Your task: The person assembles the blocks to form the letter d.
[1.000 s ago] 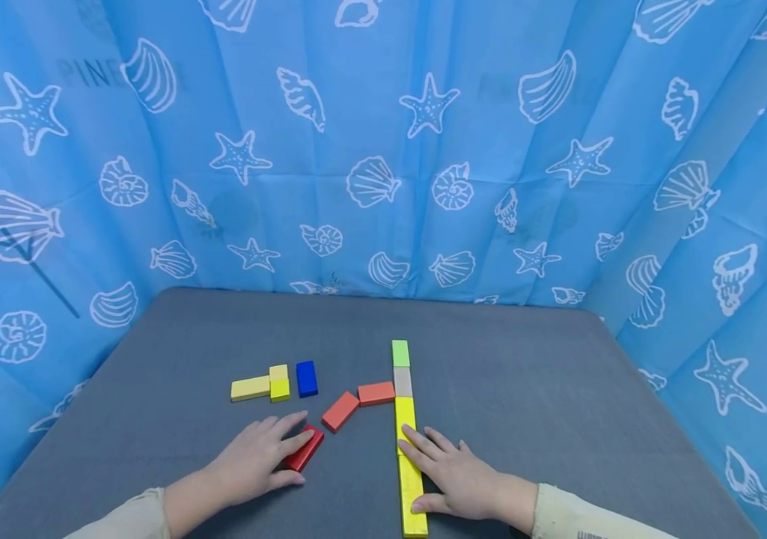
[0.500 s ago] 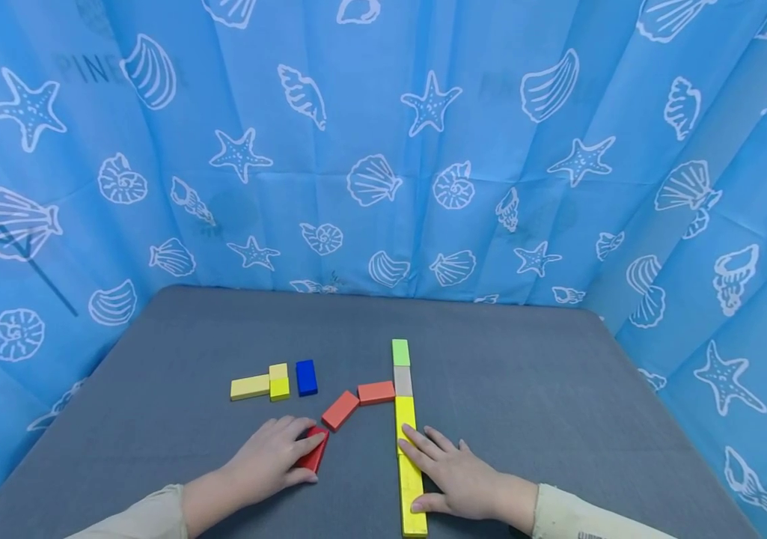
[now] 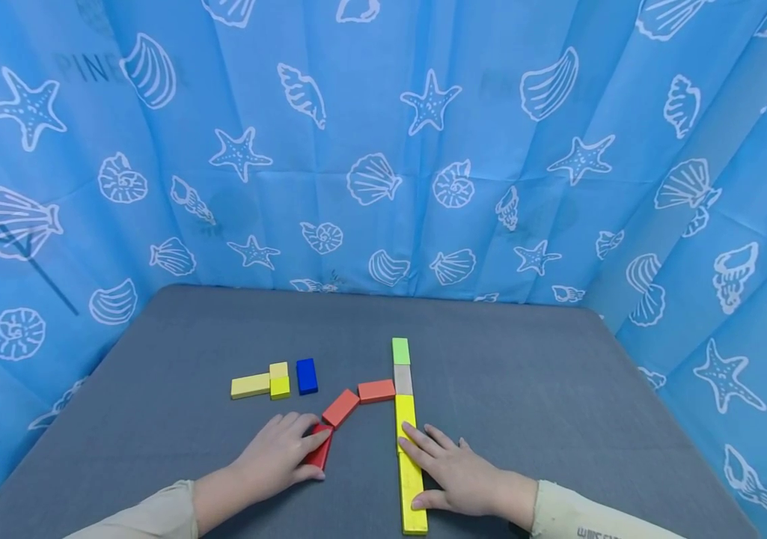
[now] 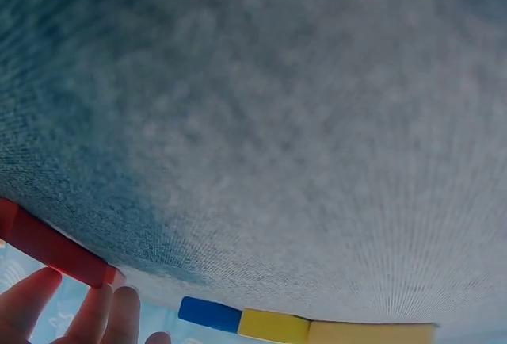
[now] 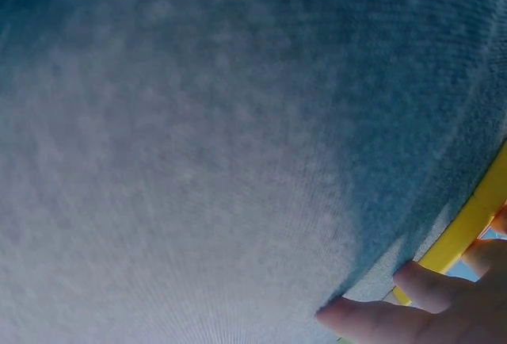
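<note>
Two hands over surface: L hand half-curled, thumb + fingers gripping red blk, well off far edge; R hand loosely spread, touching yellow blks btwn side edges.

The left hand has slid the red block over the surface, away from the left edge and toward the right edge. The sleeve on that arm has gone the same way. A second ago, the red block had a gap between it and the slanted orange-red block. Now the gap is gone, and the far end of the red block looks to be touching that block's near end. The red block has turned too: it leaned more before, and now it points straighter at the far edge.
</note>
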`<state>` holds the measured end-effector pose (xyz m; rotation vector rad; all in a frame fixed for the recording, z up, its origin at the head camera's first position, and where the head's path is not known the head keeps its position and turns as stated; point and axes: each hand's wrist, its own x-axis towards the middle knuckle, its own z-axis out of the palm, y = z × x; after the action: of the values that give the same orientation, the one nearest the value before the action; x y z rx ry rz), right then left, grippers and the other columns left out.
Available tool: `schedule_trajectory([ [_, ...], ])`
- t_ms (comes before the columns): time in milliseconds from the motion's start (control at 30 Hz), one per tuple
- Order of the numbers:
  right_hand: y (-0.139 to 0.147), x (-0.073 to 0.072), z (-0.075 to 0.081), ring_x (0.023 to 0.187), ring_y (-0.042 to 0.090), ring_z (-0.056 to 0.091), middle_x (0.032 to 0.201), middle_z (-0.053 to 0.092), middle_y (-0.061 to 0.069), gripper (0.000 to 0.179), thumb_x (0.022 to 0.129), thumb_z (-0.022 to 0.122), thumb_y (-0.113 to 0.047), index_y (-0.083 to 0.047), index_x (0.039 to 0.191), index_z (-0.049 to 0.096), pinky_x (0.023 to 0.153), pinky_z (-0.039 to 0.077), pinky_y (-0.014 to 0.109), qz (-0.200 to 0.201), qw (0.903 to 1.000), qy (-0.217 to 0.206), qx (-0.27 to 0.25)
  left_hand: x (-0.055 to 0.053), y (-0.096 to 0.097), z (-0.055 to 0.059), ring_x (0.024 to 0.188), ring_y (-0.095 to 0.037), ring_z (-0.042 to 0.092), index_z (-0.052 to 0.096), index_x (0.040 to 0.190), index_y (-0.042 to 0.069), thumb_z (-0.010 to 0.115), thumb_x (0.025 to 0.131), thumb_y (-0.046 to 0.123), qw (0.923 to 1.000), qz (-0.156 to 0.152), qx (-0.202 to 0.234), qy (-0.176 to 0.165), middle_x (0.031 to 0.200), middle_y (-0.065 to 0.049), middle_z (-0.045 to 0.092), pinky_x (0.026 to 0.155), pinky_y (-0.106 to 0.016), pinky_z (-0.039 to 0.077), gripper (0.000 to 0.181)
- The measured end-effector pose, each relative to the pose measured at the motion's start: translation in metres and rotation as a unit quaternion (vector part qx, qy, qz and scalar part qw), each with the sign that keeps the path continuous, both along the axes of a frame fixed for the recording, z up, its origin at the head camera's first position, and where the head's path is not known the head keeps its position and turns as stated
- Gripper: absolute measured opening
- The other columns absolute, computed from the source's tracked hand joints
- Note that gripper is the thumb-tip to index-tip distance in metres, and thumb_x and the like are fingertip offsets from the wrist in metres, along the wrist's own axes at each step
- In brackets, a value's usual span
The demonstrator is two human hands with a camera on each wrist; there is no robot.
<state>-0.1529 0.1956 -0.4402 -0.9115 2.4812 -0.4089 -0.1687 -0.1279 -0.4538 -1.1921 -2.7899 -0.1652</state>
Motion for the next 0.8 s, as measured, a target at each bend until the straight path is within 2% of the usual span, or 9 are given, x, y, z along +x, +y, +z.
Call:
schedule_trajectory([
  [400,-0.002,-0.001,0.002,0.141,0.042,0.025,0.161,0.017,0.003,0.081,0.091,0.052,-0.06,-0.017,0.155,0.027,0.09,0.035,0.073,0.0,1.0,0.001,0.001,0.0,-0.002,0.002,0.099,-0.019,0.054,0.066,0.128,0.013,0.062,0.086,0.058,1.0,0.0,0.007,0.006,0.119,-0.007,0.059,0.078,-0.036,0.047,0.062],
  [600,-0.001,-0.001,0.001,0.141,0.042,0.024,0.162,0.015,0.003,0.081,0.091,0.051,-0.06,-0.017,0.155,0.026,0.09,0.035,0.073,0.001,1.0,-0.002,0.0,-0.004,-0.019,0.005,0.106,-0.021,0.056,0.064,0.129,0.012,0.053,0.092,0.058,0.9994,0.015,0.029,-0.005,0.122,-0.007,0.059,0.085,-0.043,0.049,0.059],
  [667,-0.001,-0.001,0.001,0.141,0.042,0.024,0.162,0.015,0.003,0.081,0.091,0.051,-0.06,-0.017,0.155,0.026,0.09,0.035,0.073,0.001,1.0,-0.003,-0.001,-0.007,-0.03,0.003,0.108,-0.023,0.057,0.064,0.128,0.011,0.055,0.094,0.053,0.999,0.026,0.036,0.007,0.123,-0.008,0.059,0.086,-0.045,0.049,0.055],
  [800,0.0,-0.001,0.0,0.141,0.042,0.024,0.161,0.016,0.003,0.081,0.091,0.051,-0.06,-0.017,0.155,0.026,0.09,0.035,0.074,-0.001,1.0,-0.005,0.0,-0.017,-0.056,-0.001,0.107,-0.027,0.058,0.064,0.127,0.007,0.067,0.09,0.042,0.9957,0.055,0.046,0.06,0.122,-0.013,0.06,0.084,-0.047,0.05,0.051],
])
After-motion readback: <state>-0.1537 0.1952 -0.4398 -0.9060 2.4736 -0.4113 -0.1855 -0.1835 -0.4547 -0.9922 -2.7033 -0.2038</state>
